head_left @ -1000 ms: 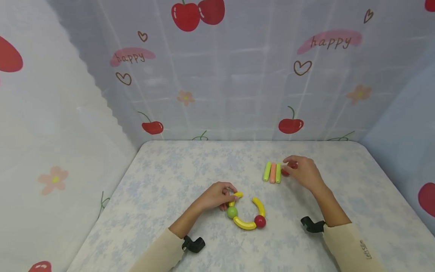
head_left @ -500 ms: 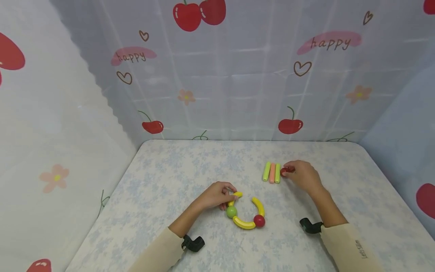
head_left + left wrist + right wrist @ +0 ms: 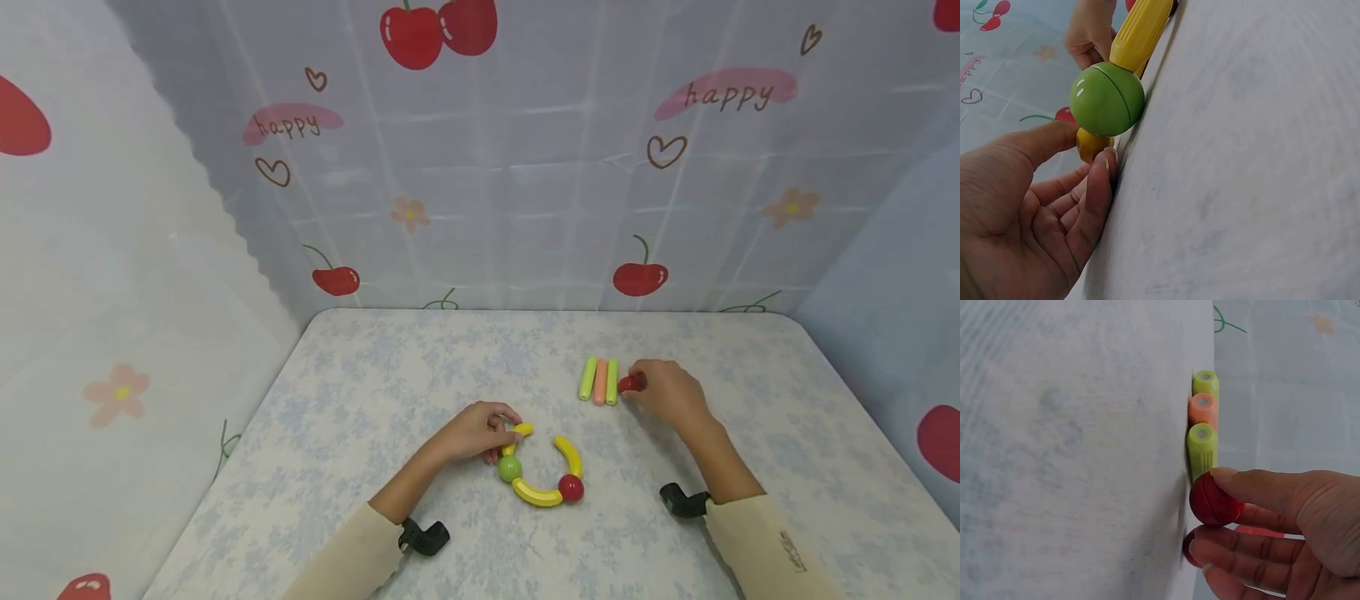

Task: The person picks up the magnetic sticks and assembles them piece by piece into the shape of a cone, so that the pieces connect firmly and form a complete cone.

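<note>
My left hand (image 3: 476, 431) pinches a curved yellow rod (image 3: 1090, 145) at the upper left of an unclosed ring on the table. That rod meets a green ball (image 3: 510, 468), followed round by a lower yellow rod (image 3: 537, 496), a red ball (image 3: 571, 488) and a right-hand yellow rod (image 3: 569, 456). A gap shows at the ring's far side. Farther back, my right hand (image 3: 670, 396) holds a dark red ball (image 3: 1213, 499) between thumb and fingers. A second red ball (image 3: 1190, 548) sits low beside it, mostly hidden by the fingers.
Just left of the right hand, a yellow-green rod (image 3: 612, 383), an orange rod (image 3: 601, 383) and another yellow-green rod (image 3: 587, 378) lie side by side. A cherry-print curtain (image 3: 480, 167) hangs behind the patterned table (image 3: 390, 358).
The right hand has come down and slightly nearer me, at the red balls beside the straight rods. The left hand keeps its place on the yellow rod.
</note>
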{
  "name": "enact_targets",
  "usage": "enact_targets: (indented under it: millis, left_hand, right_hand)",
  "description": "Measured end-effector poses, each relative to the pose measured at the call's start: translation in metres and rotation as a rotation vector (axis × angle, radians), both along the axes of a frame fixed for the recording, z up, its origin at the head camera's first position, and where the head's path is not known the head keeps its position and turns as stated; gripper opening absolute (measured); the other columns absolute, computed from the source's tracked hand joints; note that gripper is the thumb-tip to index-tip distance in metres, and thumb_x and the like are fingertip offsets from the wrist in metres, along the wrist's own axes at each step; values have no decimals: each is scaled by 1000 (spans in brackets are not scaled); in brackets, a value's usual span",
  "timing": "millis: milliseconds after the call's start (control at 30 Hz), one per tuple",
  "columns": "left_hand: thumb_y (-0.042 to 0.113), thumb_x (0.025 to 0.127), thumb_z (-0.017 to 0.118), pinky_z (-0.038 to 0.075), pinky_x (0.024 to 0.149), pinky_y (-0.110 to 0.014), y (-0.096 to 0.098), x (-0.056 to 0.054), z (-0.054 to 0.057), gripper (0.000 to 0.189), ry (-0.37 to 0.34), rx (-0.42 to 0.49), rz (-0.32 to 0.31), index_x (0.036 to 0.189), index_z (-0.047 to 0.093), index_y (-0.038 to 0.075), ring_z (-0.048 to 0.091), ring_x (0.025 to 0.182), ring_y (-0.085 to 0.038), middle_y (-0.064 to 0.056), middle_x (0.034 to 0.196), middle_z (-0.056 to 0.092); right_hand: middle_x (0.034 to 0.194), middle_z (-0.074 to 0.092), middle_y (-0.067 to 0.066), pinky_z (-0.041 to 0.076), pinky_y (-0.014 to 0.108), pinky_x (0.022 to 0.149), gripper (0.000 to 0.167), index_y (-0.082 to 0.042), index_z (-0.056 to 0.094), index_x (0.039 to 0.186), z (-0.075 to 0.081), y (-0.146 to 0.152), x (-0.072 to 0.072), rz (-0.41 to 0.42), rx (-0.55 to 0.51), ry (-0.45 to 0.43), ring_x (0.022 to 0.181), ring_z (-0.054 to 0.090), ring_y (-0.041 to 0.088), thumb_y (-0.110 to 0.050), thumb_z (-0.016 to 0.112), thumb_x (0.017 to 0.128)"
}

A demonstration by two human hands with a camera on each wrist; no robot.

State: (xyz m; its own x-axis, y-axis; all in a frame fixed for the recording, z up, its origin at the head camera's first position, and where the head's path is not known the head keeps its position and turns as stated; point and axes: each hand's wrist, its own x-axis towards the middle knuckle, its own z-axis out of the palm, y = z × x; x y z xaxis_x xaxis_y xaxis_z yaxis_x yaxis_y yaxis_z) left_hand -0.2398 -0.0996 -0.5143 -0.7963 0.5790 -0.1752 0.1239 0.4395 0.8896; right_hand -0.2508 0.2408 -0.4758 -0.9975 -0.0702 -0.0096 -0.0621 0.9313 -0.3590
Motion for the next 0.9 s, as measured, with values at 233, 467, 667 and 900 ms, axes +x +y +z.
enact_targets:
  millis: [233,467,667,900]
  left_hand:
    - [23,97,72,57,51,-32,-2,-1,-1,22,-5,2,-22,116,68,13,64,51,-17,-5,69,67]
    - [22,98,70,57,52,-33,-4,-2,-1,21,-7,19,-46,116,67,12,64,53,-19,-7,71,66]
    - [21,98,70,56,52,-31,-3,-2,-1,20,-12,25,-37,115,67,11,63,53,-18,-7,71,66]
    - [21,98,69,56,51,-31,-3,-3,-1,20,-14,20,-41,115,67,12,63,52,-17,-5,71,66]
  right_hand:
    - [86,70,11,55,40,63,33,2,71,107,22,-11,12,41,-6,65,77,62,26,-17,84,84]
    - [90,71,6,51,31,59,36,-3,73,114,25,-30,18,161,-212,30,76,60,20,-22,84,86]
    - [94,73,3,53,28,61,30,-6,74,111,14,-55,19,280,-333,-19,76,59,17,-17,84,85]
    - [91,72,-2,54,28,60,29,-9,76,110,7,-73,26,352,-419,-71,72,59,17,-18,86,83]
